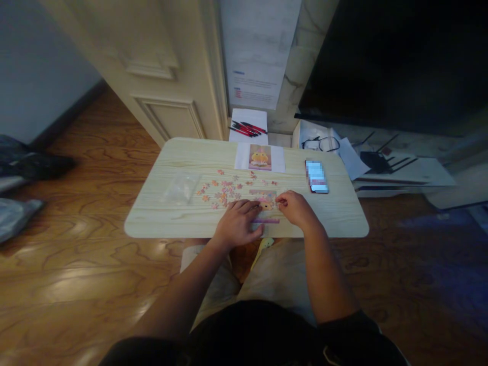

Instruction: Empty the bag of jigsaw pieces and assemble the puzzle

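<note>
A partly assembled jigsaw puzzle (267,205) with a yellow figure and a pink lower strip lies near the front edge of the table. My left hand (238,223) rests flat over its left side, fingers stretched out and covering part of it. At the puzzle's right edge, the fingertips of my right hand (297,208) pinch a small puzzle piece (281,202), mostly hidden by the fingers. Loose puzzle pieces (227,189) are scattered to the left and behind the puzzle. Beyond them lies a printed reference picture (260,157) showing a yellow figure.
The pale wooden table (152,218) has rounded corners. On it are a clear plastic bag (182,189) at left and a lit phone (316,176) at right. Red and black pens (248,128) lie on white paper behind the table, and a white box (314,133) holds a cable.
</note>
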{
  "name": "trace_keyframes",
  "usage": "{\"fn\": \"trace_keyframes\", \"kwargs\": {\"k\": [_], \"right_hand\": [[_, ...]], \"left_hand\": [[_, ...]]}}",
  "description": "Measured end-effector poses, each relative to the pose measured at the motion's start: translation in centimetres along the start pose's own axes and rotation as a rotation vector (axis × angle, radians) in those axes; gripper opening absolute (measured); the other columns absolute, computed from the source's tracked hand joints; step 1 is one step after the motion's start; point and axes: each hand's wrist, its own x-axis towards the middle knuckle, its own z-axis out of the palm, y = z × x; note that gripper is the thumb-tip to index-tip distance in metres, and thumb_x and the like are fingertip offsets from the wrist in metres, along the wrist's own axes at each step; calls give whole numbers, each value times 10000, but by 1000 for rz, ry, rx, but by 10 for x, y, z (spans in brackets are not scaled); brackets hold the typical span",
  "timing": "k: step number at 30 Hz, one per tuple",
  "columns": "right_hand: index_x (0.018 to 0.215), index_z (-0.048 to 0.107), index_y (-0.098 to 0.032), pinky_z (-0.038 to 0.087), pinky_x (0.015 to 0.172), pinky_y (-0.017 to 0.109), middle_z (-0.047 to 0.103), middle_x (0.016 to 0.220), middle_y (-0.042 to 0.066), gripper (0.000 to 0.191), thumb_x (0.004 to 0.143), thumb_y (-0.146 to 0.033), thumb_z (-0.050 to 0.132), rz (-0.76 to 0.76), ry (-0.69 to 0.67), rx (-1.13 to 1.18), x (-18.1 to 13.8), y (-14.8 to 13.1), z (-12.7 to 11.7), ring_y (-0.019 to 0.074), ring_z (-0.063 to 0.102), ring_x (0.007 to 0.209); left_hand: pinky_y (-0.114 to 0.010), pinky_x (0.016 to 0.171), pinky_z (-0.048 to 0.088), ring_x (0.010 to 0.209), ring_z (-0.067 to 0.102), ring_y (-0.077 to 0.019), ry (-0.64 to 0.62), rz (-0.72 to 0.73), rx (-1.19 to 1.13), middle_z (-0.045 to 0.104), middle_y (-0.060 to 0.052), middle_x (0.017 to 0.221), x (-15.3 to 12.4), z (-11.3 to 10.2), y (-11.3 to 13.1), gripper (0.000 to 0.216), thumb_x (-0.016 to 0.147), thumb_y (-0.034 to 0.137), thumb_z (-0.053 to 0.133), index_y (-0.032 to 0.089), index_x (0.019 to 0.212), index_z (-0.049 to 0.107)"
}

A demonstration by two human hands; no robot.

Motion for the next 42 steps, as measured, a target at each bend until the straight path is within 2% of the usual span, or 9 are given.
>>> {"fn": "trace_keyframes", "kwargs": {"k": [6, 11, 15, 26, 32, 35, 38, 40, 42], "right_hand": [[991, 784, -206, 522, 874, 288, 745, 1013, 70, 169, 855, -126, 722, 2, 18, 18, 0, -1, 4, 190, 688, 908], [1032, 774, -209, 523, 912, 295, 739, 1057, 68, 221, 838, -109, 736, 17, 35, 12, 0, 1, 5, 189, 686, 955], [1033, 777, -203, 529, 905, 297, 739, 1052, 68, 218, 835, -120, 740, 29, 28, 22, 1, 3, 4, 185, 690, 928], [937, 756, -203, 512, 860, 283, 738, 968, 54, 135, 843, -115, 716, 24, 17, 35, 2, -3, 7, 177, 677, 891], [899, 700, -217, 490, 756, 269, 718, 859, 2, 117, 835, -121, 683, 38, 45, 172, 1, -1, 6, 159, 648, 796], [1051, 706, -221, 493, 719, 263, 711, 877, -4, 205, 860, -161, 660, 9, 93, 315, 0, -2, 4, 155, 647, 781], [1195, 713, -233, 515, 746, 271, 725, 938, 10, 321, 893, -191, 614, -37, 88, 420, 1, -7, 5, 154, 653, 795], [1176, 729, -233, 530, 779, 283, 742, 958, 20, 297, 905, -228, 609, -33, 85, 479, 2, -11, 8, 163, 667, 823], [1089, 732, -216, 543, 801, 293, 754, 954, 29, 223, 894, -273, 639, 7, 113, 564, 2, -16, 12, 177, 687, 853]], "left_hand": [[-544, 1104, 421, 1313, 529, -348, -16, 3, 3, 593, -98, 1477, 1, -3, 2, 577, 906, 505, 617, 267, 1432, 613], [-553, 1093, 418, 1309, 527, -354, -24, 10, 7, 575, -78, 1491, 2, -4, 3, 536, 895, 513, 633, 318, 1394, 650], [-567, 1093, 411, 1318, 518, -361, -29, 15, 15, 536, -67, 1541, 2, -4, 3, 596, 887, 514, 643, 336, 1454, 596], [-577, 1102, 401, 1320, 517, -365, -35, 2, 34, 568, -58, 1517, 4, -3, 2, 539, 880, 515, 655, 340, 1389, 656], [-580, 1113, 377, 1329, 506, -358, -36, -12, 15, 568, -56, 1505, 4, -4, 1, 533, 869, 529, 668, 354, 1373, 665], [-565, 1091, 389, 1333, 501, -360, -42, -6, -12, 545, -59, 1516, 3, -6, 2, 557, 858, 522, 676, 361, 1390, 647], [-554, 1093, 389, 1319, 515, -359, 3, -38, -60, 542, -76, 1510, 1, -6, 0, 650, 846, 501, 677, 340, 1466, 573], [-541, 1106, 392, 1312, 530, -344, 90, -110, -107, 576, -94, 1466, -1, -5, -4, 643, 867, 464, 651, 294, 1479, 549], [-508, 1097, 424, 1265, 578, -305, 207, -212, -169, 649, -96, 1354, -2, -4, -8, 515, 911, 422, 610, 250, 1396, 597]]}}
